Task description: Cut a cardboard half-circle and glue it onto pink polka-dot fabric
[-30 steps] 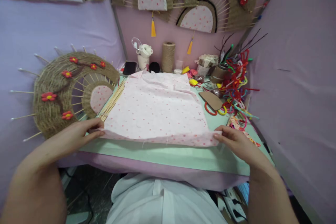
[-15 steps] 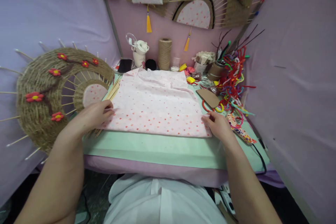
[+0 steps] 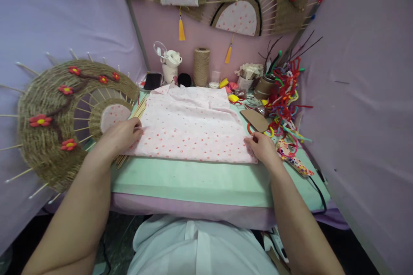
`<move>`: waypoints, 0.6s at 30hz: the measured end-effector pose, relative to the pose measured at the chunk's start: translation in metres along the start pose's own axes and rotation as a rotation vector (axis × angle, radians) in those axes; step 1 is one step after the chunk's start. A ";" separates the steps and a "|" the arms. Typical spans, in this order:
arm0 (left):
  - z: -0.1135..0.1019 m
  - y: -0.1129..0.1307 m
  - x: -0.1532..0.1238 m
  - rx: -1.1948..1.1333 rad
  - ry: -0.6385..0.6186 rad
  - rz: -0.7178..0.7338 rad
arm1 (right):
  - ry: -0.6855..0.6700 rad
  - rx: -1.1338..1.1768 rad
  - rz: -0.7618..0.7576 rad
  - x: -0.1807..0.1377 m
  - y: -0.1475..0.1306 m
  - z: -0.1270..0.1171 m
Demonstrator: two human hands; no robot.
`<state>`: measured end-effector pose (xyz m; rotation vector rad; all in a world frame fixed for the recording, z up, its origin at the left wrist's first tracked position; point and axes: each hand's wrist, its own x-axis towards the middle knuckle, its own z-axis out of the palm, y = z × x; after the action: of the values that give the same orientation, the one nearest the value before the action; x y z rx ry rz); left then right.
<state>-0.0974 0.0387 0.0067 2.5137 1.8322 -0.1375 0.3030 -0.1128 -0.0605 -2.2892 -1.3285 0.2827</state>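
A white cloth with red and pink dots (image 3: 190, 126) lies across the mint-green tabletop (image 3: 193, 182), its front edge fairly straight and its far part wrinkled. At its left edge my left hand (image 3: 124, 135) has fingers and thumb closed on the cloth. On the right side my right hand (image 3: 262, 148) pinches the cloth's edge close to the front corner. Thin wooden sticks (image 3: 139, 108) lie partly under the cloth's left side, near my left hand. Just beyond my right hand is a piece of brown cardboard (image 3: 254, 120).
A twine-wound fan with red flowers (image 3: 48, 137) stands at left. Along the back are a twine spool (image 3: 201, 67) and a white cup (image 3: 170, 71). Colourful pipe cleaners (image 3: 292, 90) crowd the right, with a flower-patterned glue gun (image 3: 298, 165) and its cord in front.
Both hands have shifted slightly away from me, taking the cloth's front edge with them. A little more of the green tabletop shows in front. The view has moved slightly.
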 end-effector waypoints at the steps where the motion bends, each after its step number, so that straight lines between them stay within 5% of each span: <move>1: 0.002 -0.001 0.002 -0.003 0.007 0.006 | -0.002 -0.006 -0.001 0.001 0.000 0.001; 18: 0.018 0.006 0.005 -0.019 0.088 -0.024 | -0.010 0.007 0.034 0.005 0.003 0.009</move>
<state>-0.0907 0.0403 -0.0124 2.5245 1.8856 -0.0102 0.3045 -0.1070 -0.0693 -2.3091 -1.2925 0.3102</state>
